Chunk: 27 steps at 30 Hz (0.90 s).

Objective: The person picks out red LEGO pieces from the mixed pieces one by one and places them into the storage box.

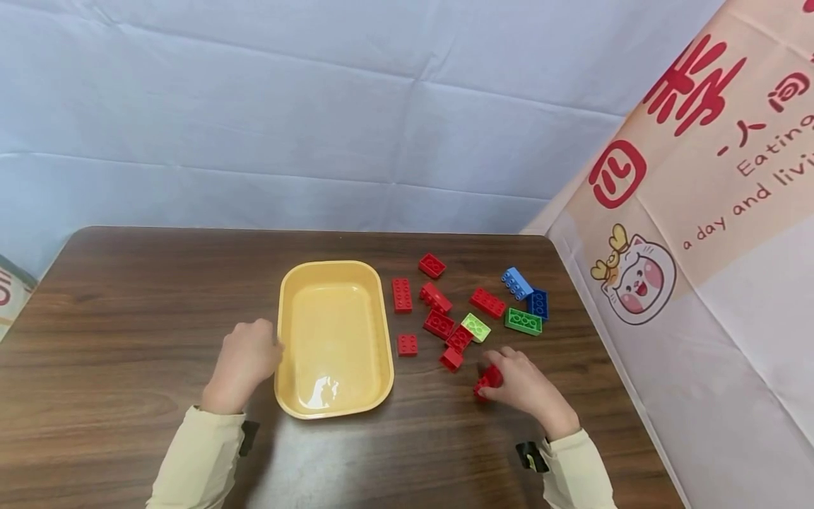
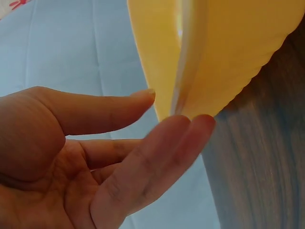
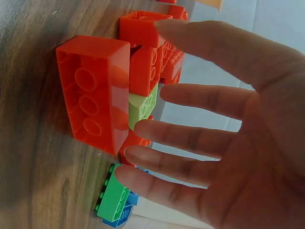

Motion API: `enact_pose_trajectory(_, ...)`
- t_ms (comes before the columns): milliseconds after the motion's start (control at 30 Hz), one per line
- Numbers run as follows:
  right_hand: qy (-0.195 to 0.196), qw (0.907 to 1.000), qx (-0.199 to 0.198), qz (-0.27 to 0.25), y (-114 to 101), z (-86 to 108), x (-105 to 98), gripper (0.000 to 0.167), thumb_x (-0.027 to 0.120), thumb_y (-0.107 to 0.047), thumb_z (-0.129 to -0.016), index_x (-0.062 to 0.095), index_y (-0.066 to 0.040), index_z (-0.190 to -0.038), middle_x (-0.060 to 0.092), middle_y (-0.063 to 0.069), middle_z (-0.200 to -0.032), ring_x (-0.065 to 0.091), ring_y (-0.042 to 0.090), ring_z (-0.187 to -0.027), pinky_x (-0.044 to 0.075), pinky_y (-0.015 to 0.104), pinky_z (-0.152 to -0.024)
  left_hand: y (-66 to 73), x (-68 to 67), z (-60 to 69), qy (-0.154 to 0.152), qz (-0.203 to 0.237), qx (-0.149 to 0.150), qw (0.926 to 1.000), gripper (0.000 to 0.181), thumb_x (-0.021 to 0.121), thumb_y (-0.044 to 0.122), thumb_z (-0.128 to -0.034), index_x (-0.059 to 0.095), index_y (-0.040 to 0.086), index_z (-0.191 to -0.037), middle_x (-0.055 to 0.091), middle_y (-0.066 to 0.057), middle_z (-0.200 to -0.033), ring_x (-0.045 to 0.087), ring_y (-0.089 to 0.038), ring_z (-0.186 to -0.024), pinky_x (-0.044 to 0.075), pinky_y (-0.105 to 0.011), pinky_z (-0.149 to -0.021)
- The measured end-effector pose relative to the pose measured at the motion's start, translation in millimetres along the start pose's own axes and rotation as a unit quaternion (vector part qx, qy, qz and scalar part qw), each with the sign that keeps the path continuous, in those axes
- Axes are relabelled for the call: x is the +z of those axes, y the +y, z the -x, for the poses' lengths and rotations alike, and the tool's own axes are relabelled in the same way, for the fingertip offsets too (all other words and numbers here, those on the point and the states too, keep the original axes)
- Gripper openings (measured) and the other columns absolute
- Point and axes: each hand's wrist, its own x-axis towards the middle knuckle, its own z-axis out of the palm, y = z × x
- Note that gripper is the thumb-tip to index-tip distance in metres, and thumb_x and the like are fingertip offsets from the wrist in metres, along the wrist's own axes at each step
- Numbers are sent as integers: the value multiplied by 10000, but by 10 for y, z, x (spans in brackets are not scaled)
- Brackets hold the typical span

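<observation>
A yellow tray (image 1: 333,339) lies on the table. At its left rim is my left hand (image 1: 248,357); in the left wrist view, the thumb and fingertips (image 2: 200,126) sit apart beside the rim, and firm contact is unclear. My right hand (image 1: 524,382) reaches over a red toy brick (image 1: 488,382). The right wrist view shows this brick (image 3: 93,95) on its side, hollow underside exposed, with the right fingers spread beside it. Several red bricks (image 1: 439,323) and a lime brick (image 1: 475,327) lie just beyond that hand.
At the right of the table lie a green brick (image 1: 524,321), a light blue brick (image 1: 517,283) and a dark blue brick (image 1: 538,304). Pale cloth (image 1: 318,141) hangs along the back edge. A printed cloth (image 1: 712,247) borders the right side.
</observation>
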Motion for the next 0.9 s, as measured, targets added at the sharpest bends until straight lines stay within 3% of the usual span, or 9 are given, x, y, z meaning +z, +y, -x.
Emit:
enact_pose_trajectory(233,-117,9999,100,-15,-4,3,16,488,780,-143,-694,591,8,-1118,526,217,-1129,495,366,-1021,466,489,-787,22,53,-38,-36,-46,28,10000,257,461,-65,-724,386,86,-530,384,-44,-534,414,-235,-545,384,-365,-501)
enact_pose_trajectory(900,-205,9995,209,95,63,-82,117,483,784,-152,-690,597,19,-1101,514,178,-1043,475,297,-918,473,435,-745,1,90,-45,-18,-3,67,10000,225,471,-74,-751,449,50,-564,394,-54,-542,412,-227,-527,364,-335,-481)
